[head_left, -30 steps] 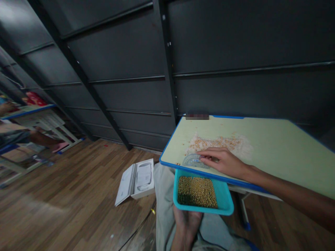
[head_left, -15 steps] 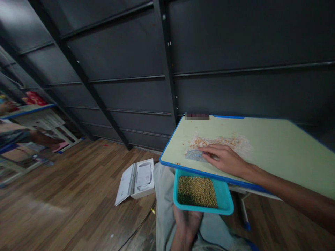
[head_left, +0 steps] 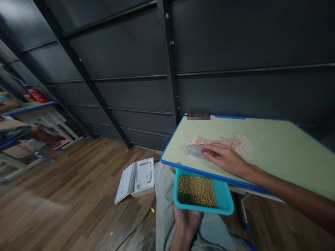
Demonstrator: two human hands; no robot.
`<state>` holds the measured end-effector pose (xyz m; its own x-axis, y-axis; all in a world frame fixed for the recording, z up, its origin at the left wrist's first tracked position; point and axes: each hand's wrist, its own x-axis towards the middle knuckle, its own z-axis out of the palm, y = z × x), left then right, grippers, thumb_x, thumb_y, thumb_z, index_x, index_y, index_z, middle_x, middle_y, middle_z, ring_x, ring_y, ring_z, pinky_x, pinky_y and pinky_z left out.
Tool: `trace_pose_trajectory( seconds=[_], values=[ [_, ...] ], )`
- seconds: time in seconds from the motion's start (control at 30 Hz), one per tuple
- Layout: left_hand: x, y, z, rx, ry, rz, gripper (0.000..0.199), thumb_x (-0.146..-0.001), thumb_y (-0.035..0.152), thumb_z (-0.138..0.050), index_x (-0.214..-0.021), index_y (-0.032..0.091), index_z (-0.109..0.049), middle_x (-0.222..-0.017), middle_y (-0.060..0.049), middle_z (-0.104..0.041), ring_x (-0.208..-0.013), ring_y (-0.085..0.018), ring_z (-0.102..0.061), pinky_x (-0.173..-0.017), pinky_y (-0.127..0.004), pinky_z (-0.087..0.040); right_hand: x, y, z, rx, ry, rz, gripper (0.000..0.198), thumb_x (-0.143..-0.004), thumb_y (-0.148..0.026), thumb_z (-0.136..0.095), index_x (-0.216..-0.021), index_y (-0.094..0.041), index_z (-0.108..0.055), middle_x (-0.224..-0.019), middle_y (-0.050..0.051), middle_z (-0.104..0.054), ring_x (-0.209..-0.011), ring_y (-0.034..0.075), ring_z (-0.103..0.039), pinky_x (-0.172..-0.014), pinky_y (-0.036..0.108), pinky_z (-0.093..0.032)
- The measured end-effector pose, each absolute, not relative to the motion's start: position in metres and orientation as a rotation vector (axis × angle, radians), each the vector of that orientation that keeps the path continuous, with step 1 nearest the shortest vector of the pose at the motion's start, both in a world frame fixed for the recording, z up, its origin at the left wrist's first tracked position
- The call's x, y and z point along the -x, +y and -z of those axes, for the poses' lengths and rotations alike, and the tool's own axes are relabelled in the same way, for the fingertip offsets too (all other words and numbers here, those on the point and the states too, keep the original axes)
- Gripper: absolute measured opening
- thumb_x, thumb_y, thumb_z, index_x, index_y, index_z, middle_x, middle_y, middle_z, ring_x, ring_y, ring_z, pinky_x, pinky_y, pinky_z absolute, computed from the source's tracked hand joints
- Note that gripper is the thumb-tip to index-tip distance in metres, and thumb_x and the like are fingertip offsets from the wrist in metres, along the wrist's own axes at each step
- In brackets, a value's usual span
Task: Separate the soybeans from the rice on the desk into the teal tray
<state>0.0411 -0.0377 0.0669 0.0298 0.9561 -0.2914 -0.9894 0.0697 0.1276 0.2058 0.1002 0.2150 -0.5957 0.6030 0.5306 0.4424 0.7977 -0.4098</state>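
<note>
My right hand (head_left: pixel 223 157) reaches over the pale green table (head_left: pixel 277 146), its thumb and fingers pinching a clear half-round plastic piece that looks like a protractor (head_left: pixel 194 151). Just beyond it, small orange-yellow bits (head_left: pixel 227 140) lie scattered over a patch of white grains (head_left: pixel 244 148). Below the table's blue front edge, my left hand (head_left: pixel 187 218) supports a turquoise tray (head_left: pixel 224 198) from underneath, its fingers mostly hidden by the tray. Round, dry, yellowish beans or peas (head_left: pixel 197 191) fill the tray's left and middle part.
An open white box (head_left: pixel 143 176) lies on the wooden floor left of my legs, near a black cable (head_left: pixel 138 225) with a yellow tie. A dark panelled wall (head_left: pixel 235 42) stands behind the table. Far left, another person's leg (head_left: pixel 42 135) shows beneath a second table (head_left: pixel 31 108).
The protractor's near edge has tipped up a little, and my right hand has shifted slightly. The tray stays in my left hand, and the view has turned a little.
</note>
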Motion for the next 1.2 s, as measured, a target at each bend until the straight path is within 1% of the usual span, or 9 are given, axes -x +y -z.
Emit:
trace_pose_trajectory(
  seconds=[0.3,0.47,0.6,0.83,0.9,0.97,1.03,1.1,1.2],
  values=[
    [-0.040,-0.038,-0.058,0.098,0.302,-1.501,0.040,-0.099,0.029,-0.051,-0.135,0.023,-0.067,-0.129,-0.013,-0.074,-0.122,-0.030,-0.067,-0.111,-0.054,-0.047,-0.206,0.100,-0.211,0.744,-2.336,-0.299,0.032,-0.100,-0.024,-0.059,-0.131,-0.025,-0.070,-0.123,0.007,-0.076,-0.112,0.024,-0.072,-0.100,0.046,-0.059],
    [-0.040,-0.037,-0.056,0.100,0.330,-1.496,0.040,-0.098,0.031,-0.054,-0.135,0.022,-0.067,-0.126,-0.014,-0.075,-0.112,-0.030,-0.071,-0.110,-0.054,-0.048,-0.206,0.099,-0.209,0.724,-2.333,-0.313,0.032,-0.101,-0.025,-0.059,-0.131,-0.024,-0.070,-0.125,0.005,-0.076,-0.110,0.022,-0.073,-0.100,0.043,-0.059],
    [-0.041,-0.037,-0.057,0.110,0.308,-1.490,0.041,-0.097,0.033,-0.055,-0.133,0.020,-0.068,-0.124,-0.014,-0.076,-0.114,-0.031,-0.070,-0.110,-0.055,-0.047,-0.206,0.098,-0.210,0.726,-2.332,-0.334,0.033,-0.102,-0.027,-0.059,-0.133,-0.027,-0.068,-0.127,0.004,-0.075,-0.111,0.021,-0.072,-0.099,0.041,-0.059],
    [-0.041,-0.039,-0.065,0.137,0.239,-1.554,0.039,-0.094,0.036,-0.057,-0.124,0.017,-0.072,-0.122,-0.015,-0.075,-0.121,-0.034,-0.066,-0.110,-0.057,-0.047,-0.204,0.089,-0.213,0.709,-2.314,-0.318,0.029,-0.101,-0.026,-0.061,-0.128,-0.024,-0.071,-0.116,0.005,-0.078,-0.101,0.020,-0.075,-0.090,0.038,-0.061],
    [-0.039,-0.038,-0.067,0.133,0.199,-1.551,0.040,-0.094,0.039,-0.057,-0.123,0.016,-0.072,-0.124,-0.015,-0.075,-0.121,-0.034,-0.065,-0.110,-0.058,-0.047,-0.203,0.088,-0.211,0.704,-2.296,-0.286,0.028,-0.099,-0.026,-0.063,-0.126,-0.022,-0.072,-0.114,0.006,-0.078,-0.095,0.020,-0.075,-0.087,0.037,-0.062],
    [-0.037,-0.038,-0.068,0.135,0.171,-1.543,0.042,-0.094,0.041,-0.056,-0.123,0.016,-0.072,-0.124,-0.015,-0.075,-0.121,-0.035,-0.065,-0.110,-0.058,-0.047,-0.202,0.089,-0.209,0.724,-2.289,-0.277,0.028,-0.098,-0.026,-0.065,-0.124,-0.021,-0.073,-0.108,0.006,-0.079,-0.085,0.019,-0.075,-0.082,0.036,-0.062],
    [-0.036,-0.038,-0.068,0.155,0.160,-1.556,0.041,-0.095,0.041,-0.054,-0.123,0.016,-0.073,-0.122,-0.014,-0.075,-0.122,-0.035,-0.065,-0.111,-0.057,-0.047,-0.200,0.092,-0.208,0.757,-2.275,-0.313,0.028,-0.097,-0.028,-0.067,-0.123,-0.021,-0.073,-0.104,0.006,-0.079,-0.082,0.019,-0.074,-0.078,0.036,-0.061],
    [-0.035,-0.038,-0.067,0.185,0.152,-1.588,0.039,-0.096,0.037,-0.053,-0.123,0.017,-0.072,-0.120,-0.013,-0.076,-0.121,-0.034,-0.066,-0.111,-0.056,-0.046,-0.196,0.095,-0.208,0.776,-2.249,-0.329,0.028,-0.095,-0.030,-0.068,-0.122,-0.020,-0.074,-0.105,0.007,-0.079,-0.082,0.019,-0.073,-0.077,0.035,-0.061],
    [-0.030,-0.037,-0.066,0.211,0.131,-1.631,0.036,-0.096,0.032,-0.054,-0.123,0.018,-0.072,-0.116,-0.011,-0.078,-0.119,-0.032,-0.067,-0.112,-0.054,-0.046,-0.185,0.099,-0.214,0.779,-2.258,-0.322,0.031,-0.095,-0.031,-0.068,-0.124,-0.021,-0.073,-0.114,0.008,-0.078,-0.085,0.020,-0.073,-0.081,0.036,-0.060]
  ],
)
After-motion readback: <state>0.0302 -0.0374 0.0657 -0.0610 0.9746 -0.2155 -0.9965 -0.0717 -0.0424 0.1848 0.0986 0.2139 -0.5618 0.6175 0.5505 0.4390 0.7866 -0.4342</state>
